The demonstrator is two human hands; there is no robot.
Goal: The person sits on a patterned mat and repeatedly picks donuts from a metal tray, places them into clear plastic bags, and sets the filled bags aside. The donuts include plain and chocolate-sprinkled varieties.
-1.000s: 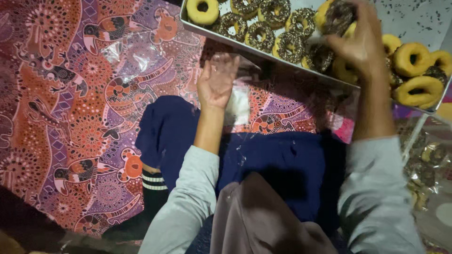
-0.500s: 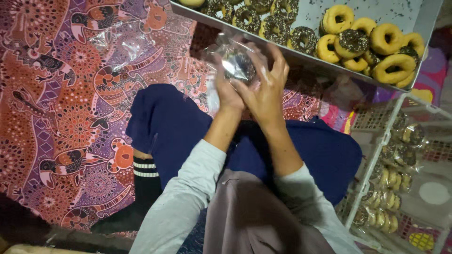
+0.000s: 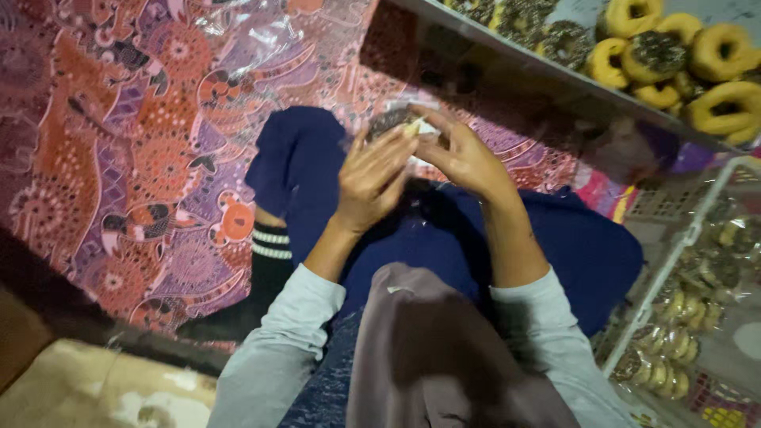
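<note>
My left hand [image 3: 371, 176] and my right hand [image 3: 462, 157] meet above my lap, both closed around a small clear plastic bag with a dark chocolate-topped donut [image 3: 394, 121] inside. The bag is mostly hidden behind my fingers. I sit cross-legged in dark blue trousers [image 3: 444, 238] on a patterned cloth.
A metal tray [image 3: 555, 75] with several yellow and chocolate-sprinkled donuts [image 3: 674, 63] stands at the upper right. A white wire basket [image 3: 682, 246] with wrapped donuts sits at the right. Red-purple patterned cloth [image 3: 135, 158] and loose clear bags [image 3: 261, 40] lie at the left.
My right hand took a chocolate donut from the tray and brought it to my left hand with the bag. Both hands have lowered towards my lap.
</note>
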